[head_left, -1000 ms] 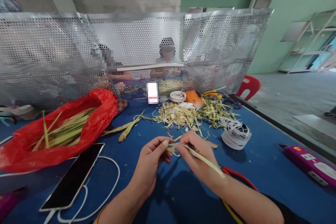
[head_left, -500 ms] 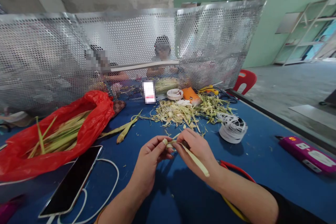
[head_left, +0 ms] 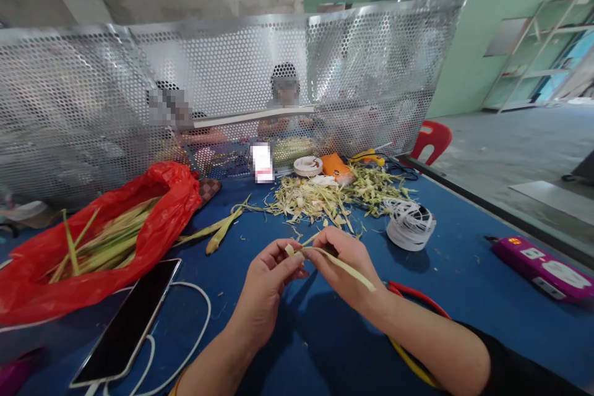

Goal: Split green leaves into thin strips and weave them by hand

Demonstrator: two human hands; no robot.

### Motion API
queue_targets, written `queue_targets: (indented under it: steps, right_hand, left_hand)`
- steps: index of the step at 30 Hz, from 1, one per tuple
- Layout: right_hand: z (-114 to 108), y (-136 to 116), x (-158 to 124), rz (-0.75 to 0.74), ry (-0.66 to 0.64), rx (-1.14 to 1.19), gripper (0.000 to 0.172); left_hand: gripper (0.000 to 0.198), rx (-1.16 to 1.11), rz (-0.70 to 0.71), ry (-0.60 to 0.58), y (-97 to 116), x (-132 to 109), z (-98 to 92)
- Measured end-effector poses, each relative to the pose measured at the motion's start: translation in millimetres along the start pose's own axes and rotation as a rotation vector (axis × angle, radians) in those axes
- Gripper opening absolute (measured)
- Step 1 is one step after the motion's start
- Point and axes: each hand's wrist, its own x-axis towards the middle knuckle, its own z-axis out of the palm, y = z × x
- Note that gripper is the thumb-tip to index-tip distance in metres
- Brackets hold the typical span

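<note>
Both my hands meet over the blue table, pinching one pale yellow-green leaf strip. My left hand holds its left end between thumb and forefinger. My right hand grips the strip just beside it, and the free end trails over the back of that hand toward my wrist. Past my hands lies a heap of leaf scraps.
A red plastic bag with long green leaves lies at the left, a phone on a white cable in front of it. A white wire spool and a purple power strip sit at the right. Behind a perforated metal screen other people sit.
My hands stayed together on the strip; its trailing end first shortened, then lifted and flattened across my right hand. The view shifted slightly to the right.
</note>
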Motion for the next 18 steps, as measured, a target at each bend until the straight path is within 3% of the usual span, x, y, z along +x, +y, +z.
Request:
queue_targets:
  steps: [5,10,13,18]
  right_hand:
    - [3,0,5,0.246,-0.057,0.364,0.022]
    - [6,-8,6,0.500,-0.117,0.726,0.025]
    - [5,-10,5,0.555,-0.090,0.821,0.028]
    - [8,-9,1,0.514,-0.130,0.930,0.023]
  left_hand:
    - [0.022,0.153,0.045,0.096,-1,2,2.9]
    - [0.021,0.152,0.070,0.154,-1,2,5.4]
    - [0.022,0.121,0.061,0.144,-2,3,4.3]
    - [0.023,-0.019,0.046,0.161,-6,6,0.3]
